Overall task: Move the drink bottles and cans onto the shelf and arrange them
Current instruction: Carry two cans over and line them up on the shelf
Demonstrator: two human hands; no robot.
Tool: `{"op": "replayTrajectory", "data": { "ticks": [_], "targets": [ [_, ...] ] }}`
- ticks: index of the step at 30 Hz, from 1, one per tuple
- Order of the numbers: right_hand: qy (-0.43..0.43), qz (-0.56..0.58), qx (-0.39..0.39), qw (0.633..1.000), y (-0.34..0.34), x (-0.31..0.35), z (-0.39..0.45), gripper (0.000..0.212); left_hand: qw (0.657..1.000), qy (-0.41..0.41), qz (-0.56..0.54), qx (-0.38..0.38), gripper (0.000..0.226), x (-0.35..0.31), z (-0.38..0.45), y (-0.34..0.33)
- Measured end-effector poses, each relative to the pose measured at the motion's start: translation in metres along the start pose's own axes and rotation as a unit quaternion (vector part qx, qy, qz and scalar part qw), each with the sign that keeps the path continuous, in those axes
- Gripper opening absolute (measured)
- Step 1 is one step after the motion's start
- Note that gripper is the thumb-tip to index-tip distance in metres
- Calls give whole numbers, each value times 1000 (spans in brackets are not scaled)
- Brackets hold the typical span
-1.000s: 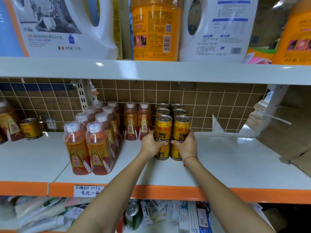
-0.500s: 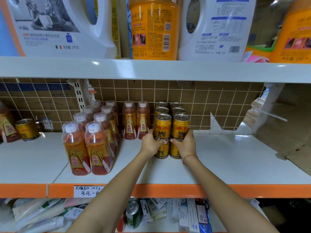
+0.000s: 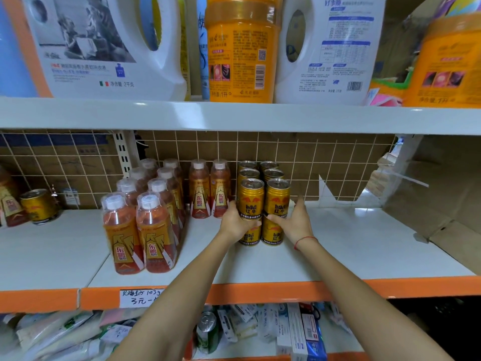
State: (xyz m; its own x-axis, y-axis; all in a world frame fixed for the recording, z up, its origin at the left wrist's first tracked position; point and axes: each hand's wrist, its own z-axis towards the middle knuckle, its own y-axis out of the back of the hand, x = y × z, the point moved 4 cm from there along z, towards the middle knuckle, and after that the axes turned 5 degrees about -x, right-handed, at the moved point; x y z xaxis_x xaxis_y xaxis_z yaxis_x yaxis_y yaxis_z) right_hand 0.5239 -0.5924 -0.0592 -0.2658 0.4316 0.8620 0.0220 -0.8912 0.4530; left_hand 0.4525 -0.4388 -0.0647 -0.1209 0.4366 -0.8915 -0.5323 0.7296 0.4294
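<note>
On the middle shelf [image 3: 338,246], white with an orange front edge, drinks are ranged against a wire grid back: a shrink-wrapped block of orange bottles [image 3: 145,217] at the left, two loose bottles [image 3: 209,188] behind it, and a double file of gold cans [image 3: 263,178] at the centre. At the head of that file two cans are stacked on two others, just beside the loose bottles. The upper left can [image 3: 251,199] is gripped by the left hand [image 3: 238,224], its fingers and thumb wrapped round the can's lower half. The upper right can [image 3: 278,198] is no longer clasped as it was half a second ago: the right hand [image 3: 294,222] is now opened, its fingers straightened and lifted off the can's side, only the thumb laid across the joint with the lower right can [image 3: 272,233]. The stack itself is unmoved. The right can is judged to be placed and standing unaided; release by the left hand is taken to be what remains. A lone can and bottle at the far left are left unarranged
</note>
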Motion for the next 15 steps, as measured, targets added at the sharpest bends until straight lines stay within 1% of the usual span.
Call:
{"op": "replayTrajectory", "data": {
  "ticks": [3, 6, 9, 11, 13, 15],
  "targets": [
    [14, -31, -4, 999, 3, 7, -3, 99, 999, -45, 11, 3, 77, -2, -5, 4],
    [34, -49, -7, 998, 3, 15, -9, 86, 994, -91, 59, 1, 77, -3, -10, 10],
    [44, -53, -14, 998, 3, 18, -16, 80, 982, -128, 137, -9, 88, -6, -17, 20],
    [63, -57, -19, 996, 5, 20, -21, 75, 973, -141, 179, -18, 92, -7, -24, 27],
    [80, -65, -16, 995, 6, 22, -28, 68, 968, -144, 207, -20, 92, -6, -32, 32],
    [96, -72, -9, 993, 5, 21, -31, 66, 963, -144, 228, -22, 92, -3, -39, 37]
  ]
}}
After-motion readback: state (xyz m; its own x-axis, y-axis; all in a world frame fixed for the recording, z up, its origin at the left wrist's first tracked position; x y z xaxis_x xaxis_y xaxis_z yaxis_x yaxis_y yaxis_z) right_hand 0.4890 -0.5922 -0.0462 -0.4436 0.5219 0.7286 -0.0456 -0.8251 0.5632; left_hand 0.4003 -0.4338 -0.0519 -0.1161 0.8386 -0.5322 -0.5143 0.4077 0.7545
